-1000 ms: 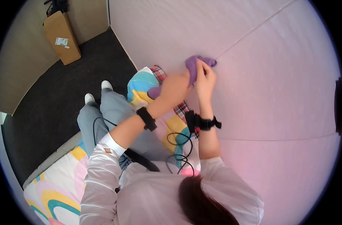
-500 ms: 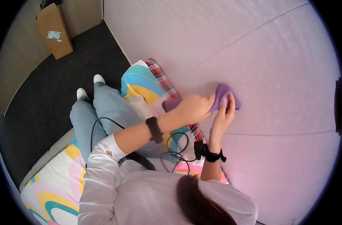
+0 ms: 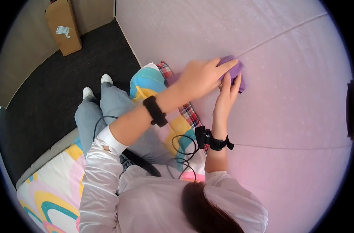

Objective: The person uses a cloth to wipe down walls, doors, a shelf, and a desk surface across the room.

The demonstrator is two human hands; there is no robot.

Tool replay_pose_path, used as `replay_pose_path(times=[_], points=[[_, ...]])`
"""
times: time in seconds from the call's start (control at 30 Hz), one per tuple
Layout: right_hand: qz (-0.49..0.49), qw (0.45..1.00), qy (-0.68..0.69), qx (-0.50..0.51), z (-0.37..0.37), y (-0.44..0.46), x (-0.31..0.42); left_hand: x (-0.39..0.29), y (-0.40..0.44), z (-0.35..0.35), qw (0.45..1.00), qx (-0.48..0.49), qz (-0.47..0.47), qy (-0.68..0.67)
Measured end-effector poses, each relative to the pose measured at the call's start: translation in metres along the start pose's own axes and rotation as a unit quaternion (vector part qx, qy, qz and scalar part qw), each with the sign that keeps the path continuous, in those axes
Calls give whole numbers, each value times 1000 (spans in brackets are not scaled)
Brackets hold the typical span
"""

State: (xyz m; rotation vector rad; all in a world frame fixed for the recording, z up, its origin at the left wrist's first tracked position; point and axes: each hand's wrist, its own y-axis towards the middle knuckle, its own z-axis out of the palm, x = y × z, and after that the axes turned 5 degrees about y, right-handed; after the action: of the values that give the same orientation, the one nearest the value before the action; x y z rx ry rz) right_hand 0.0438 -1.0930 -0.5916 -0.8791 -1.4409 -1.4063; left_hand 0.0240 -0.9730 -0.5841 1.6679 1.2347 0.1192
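Purple fabric point(image 3: 235, 71) shifts up toward the upper seam point(image 3: 285, 33) of the pink panel point(image 3: 301, 101), between left hand point(image 3: 200, 75) pinching its left side and right hand point(image 3: 226, 95) gripping its lower edge; panel contact unclear. Best to pinch evenly both sides; soft stuff probably slips.

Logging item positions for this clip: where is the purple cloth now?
In the head view, the purple cloth is right of centre in the upper half, held by the left hand and right hand.
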Motion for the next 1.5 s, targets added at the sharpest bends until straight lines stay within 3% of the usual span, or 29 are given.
replay_pose_path(times=[0.2, 0.4, 0.57, 0.67, 0.73, 0.83, 0.97, 1.03, 1.2, 1.33, 1.37, 1.5], points=[[-41, 999, -20, 22, -3, -2, 14, 6, 41, 8, 997, -65, -8, -39], [-64, 984, -156, 61, -8, -2, -14, 29, 47, 33, 999, -34, 30, 17], [-17, 988, -144, 54, -6, -10, -7, 1, 46, 33, 985, 9, -13, 175], [-36, 989, -130, 56, -10, -10, -14, -9, 40, 48, 960, 20, -36, 276], [41, 988, -120, 86, -16, -14, -15, -8, 33, 59, 930, 45, -46, 363], [113, 984, -109, 86, -15, -22, -34, 6, 13, 78, 922, 69, -49, 378], [238, 944, -188, 127, -8, -38, -43, 53, -40, 86, 964, 184, -52, 182], [166, 958, -192, 135, -17, -47, -62, 65, -62, 87, 959, 229, -27, 166], [-11, 983, -176, 47, -23, -48, -52, 16, -35, 52, 983, 128, -51, 118], [-26, 988, -149, 36, -18, -36, -35, 0, -19, 32, 984, 122, -52, 117], [9, 985, -163, 51, -14, -37, -25, 1, -20, 30, 983, 124, -52, 122], [-50, 964, -237, 114, -13, -50, -47, 20, -63, 32, 976, 162, -78, 121]])
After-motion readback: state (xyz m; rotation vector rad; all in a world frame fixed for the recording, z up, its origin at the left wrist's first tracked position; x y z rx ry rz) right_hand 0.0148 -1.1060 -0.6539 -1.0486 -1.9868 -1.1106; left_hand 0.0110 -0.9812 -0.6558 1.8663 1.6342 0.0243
